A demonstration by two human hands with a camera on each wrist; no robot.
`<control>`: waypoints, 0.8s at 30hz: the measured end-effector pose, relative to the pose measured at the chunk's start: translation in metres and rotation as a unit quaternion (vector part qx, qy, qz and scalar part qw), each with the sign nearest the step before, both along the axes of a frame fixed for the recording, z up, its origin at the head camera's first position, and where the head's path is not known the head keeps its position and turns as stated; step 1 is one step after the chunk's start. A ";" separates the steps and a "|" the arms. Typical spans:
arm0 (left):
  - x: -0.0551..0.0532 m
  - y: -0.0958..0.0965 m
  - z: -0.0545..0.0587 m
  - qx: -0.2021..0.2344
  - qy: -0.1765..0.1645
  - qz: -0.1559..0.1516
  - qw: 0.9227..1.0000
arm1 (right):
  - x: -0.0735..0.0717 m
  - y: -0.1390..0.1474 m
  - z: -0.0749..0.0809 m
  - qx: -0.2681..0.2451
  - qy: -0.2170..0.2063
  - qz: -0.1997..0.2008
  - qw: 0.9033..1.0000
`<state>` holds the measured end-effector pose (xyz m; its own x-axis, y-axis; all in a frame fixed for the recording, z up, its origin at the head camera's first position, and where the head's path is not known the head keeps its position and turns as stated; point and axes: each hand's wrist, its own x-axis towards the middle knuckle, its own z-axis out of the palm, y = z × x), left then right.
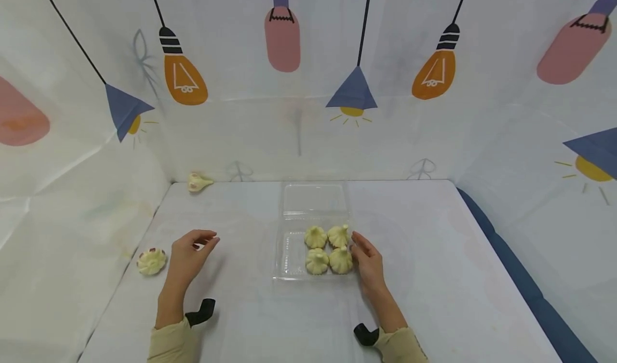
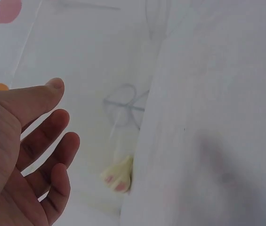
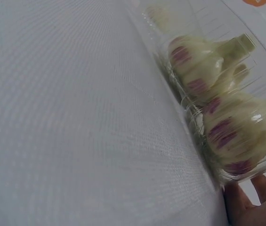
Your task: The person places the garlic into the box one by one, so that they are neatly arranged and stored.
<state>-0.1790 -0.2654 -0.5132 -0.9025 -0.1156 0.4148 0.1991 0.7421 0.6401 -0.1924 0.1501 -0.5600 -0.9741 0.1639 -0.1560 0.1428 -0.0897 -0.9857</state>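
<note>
A clear plastic clamshell box (image 1: pixel 291 256) lies on the table with its lid (image 1: pixel 315 198) folded back. Several pale garlic bulbs (image 1: pixel 316 237) with purple streaks sit in the right part of its base. My right hand (image 1: pixel 369 266) is at the box's right side, fingers extended along the wall. In the right wrist view, the fingers (image 3: pixel 263 188) come up to the box's corner beside a bulb (image 3: pixel 236 132). To the left of the box, my left hand (image 1: pixel 187 257) hovers over the table, fingers loosely bent and holding nothing.
One garlic bulb (image 1: pixel 151 261) lies left of the left hand, near the table's left edge. Another bulb (image 1: pixel 198 182) is at the back left corner. A white curtain with lamp drawings (image 1: pixel 299 138) encloses the table (image 1: pixel 434 299). Black wrist mounts (image 1: pixel 201 310) stick out from both sleeves.
</note>
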 end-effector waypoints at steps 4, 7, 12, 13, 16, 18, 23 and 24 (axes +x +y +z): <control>0.005 -0.020 0.002 -0.019 -0.008 0.029 0.999 | 0.000 -0.001 0.001 -0.009 0.002 0.001 1.000; 0.008 -0.036 0.004 -0.024 -0.008 0.050 0.998 | 0.000 -0.001 0.002 -0.017 0.001 0.003 1.000; 0.016 -0.061 0.005 -0.005 -0.011 0.074 0.997 | -0.002 0.001 0.002 -0.022 -0.006 0.010 1.000; 0.018 -0.066 0.005 0.004 -0.011 0.082 0.997 | -0.002 0.001 0.002 -0.023 -0.007 0.011 1.000; 0.023 -0.078 0.005 0.033 -0.014 0.111 0.993 | -0.003 0.002 0.001 -0.019 -0.007 0.013 1.000; 0.026 -0.085 0.007 0.041 -0.014 0.136 0.990 | -0.002 0.001 0.001 -0.017 -0.004 0.012 1.000; 0.031 -0.102 0.008 0.038 -0.014 0.179 0.983 | 0.001 -0.001 0.003 -0.010 0.001 0.007 1.000; 0.032 -0.105 0.007 0.038 -0.016 0.186 0.982 | 0.002 -0.002 0.003 -0.007 0.001 0.007 1.000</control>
